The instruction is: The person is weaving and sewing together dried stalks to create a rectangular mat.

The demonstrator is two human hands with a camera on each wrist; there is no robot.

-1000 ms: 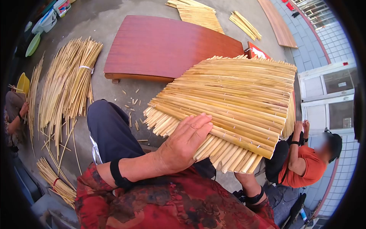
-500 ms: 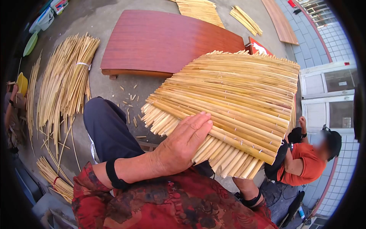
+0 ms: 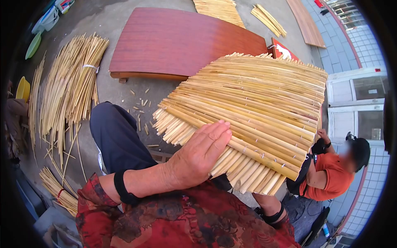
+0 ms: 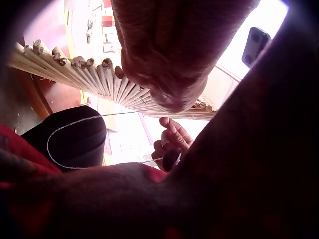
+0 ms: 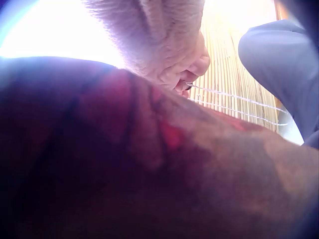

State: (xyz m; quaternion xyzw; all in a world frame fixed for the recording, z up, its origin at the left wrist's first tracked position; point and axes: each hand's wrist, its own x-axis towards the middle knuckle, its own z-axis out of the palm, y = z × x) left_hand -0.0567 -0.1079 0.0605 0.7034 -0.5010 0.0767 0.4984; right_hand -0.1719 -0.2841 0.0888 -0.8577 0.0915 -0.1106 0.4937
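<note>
A mat of reed stalks (image 3: 248,103) stitched with white thread leans up before my lap. Over its near edge lies my left hand (image 3: 194,153), fingers on the upper stalks and thumb hidden beneath. In the head view my right hand is hidden under the mat; only its banded wrist shows. The left wrist view has the right hand (image 4: 172,137) below the mat, its fingertips pinching a thin needle (image 4: 168,118) that points up at the stalks. White thread (image 4: 75,122) hangs in a loop beside it. In the right wrist view, the right hand (image 5: 169,45) is partly behind a sleeve.
A low red-brown table (image 3: 186,41) stands beyond the mat. Tied reed bundles (image 3: 74,78) lie on the floor at left, with cut reed pieces (image 3: 142,109) by my knee. At right sits a person in orange (image 3: 331,175). Another reed mat (image 3: 219,12) lies behind the table.
The head view has shifted slightly, and the mat sits a little lower at its near edge. My left hand keeps its place on it. The person in orange has lowered an arm.
</note>
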